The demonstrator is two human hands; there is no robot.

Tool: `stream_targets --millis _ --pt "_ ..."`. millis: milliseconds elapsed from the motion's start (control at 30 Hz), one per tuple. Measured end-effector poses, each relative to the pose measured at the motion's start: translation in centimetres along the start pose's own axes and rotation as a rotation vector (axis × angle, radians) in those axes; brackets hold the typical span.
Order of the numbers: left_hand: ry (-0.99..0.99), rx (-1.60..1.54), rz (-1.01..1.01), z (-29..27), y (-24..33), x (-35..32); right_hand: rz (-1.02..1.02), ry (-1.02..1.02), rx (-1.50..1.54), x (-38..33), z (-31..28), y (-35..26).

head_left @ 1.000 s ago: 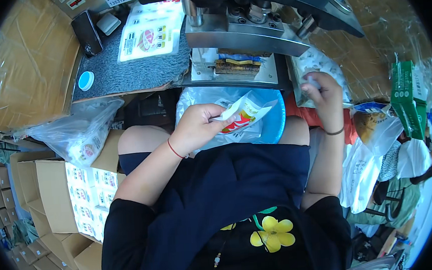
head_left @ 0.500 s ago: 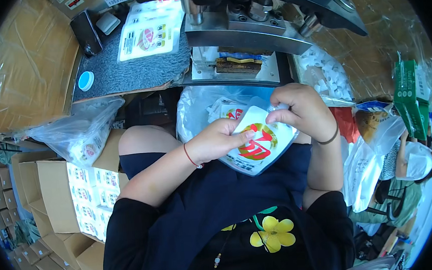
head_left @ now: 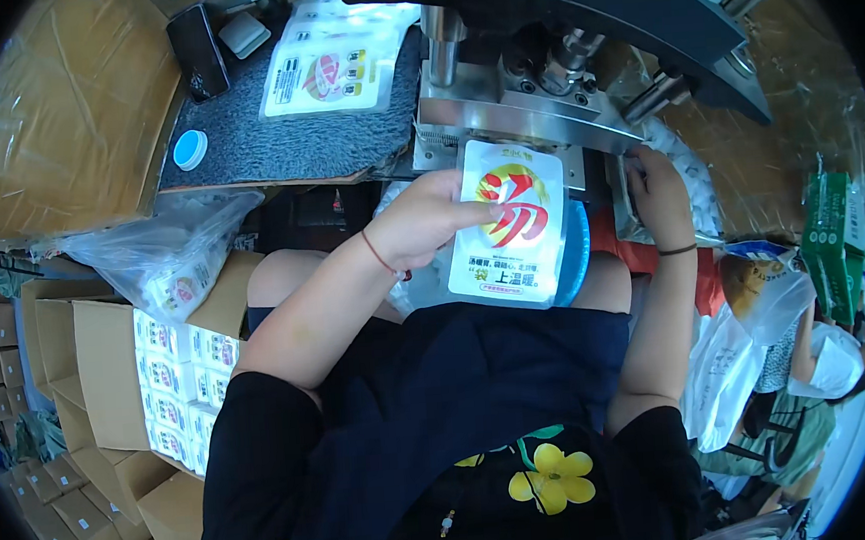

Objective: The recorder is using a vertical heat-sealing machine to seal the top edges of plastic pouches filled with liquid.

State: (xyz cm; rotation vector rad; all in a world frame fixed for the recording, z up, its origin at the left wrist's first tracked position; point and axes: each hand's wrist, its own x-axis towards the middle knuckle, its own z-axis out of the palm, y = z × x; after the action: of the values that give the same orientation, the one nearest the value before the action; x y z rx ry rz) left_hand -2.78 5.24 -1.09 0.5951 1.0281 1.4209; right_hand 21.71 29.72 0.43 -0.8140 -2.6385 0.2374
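A: Left fingers (head_left: 475, 195)?
B: Pinching the pouch (head_left: 507, 223) by its left edge, thumb across the front. Holding it upright, long axis running up toward the sealer (head_left: 512, 114).
A: Pouch sitting where?
B: Hanging above the lap, in front of the blue basin (head_left: 574, 255), top edge just under the sealer's metal plate, maybe touching; hard to tell.
A: Right hand (head_left: 660, 194)?
B: Reaching up beside the plate, right of the pouch and apart from it. Fingers curling, half hidden; gripping anything or not, cannot tell.
A: Nearer hand?
B: Left hand (head_left: 429, 220), already clamping it.
A: Around?
B: More pouches (head_left: 338, 61) lying on the grey mat (head_left: 283, 140), carton (head_left: 174, 373) standing at the left.
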Motion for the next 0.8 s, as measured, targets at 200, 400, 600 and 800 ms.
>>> stream_targets --millis 200,400,600,800 --pt "0.868 1.816 0.778 -12.9 7.1 1.4 0.038 0.133 0.055 0.0 -0.8 -2.1" --pt "0.338 1.923 0.608 -8.8 3.9 -4.8 0.178 0.242 0.39 -2.3 -2.3 -3.1" --pt "0.351 0.887 0.43 -4.2 1.4 -6.5 -0.18 -0.042 0.602 -1.4 -2.5 -12.0" --pt "0.086 0.573 0.107 0.9 -0.6 -5.3 -0.303 0.025 0.679 0.4 -4.2 -14.7"
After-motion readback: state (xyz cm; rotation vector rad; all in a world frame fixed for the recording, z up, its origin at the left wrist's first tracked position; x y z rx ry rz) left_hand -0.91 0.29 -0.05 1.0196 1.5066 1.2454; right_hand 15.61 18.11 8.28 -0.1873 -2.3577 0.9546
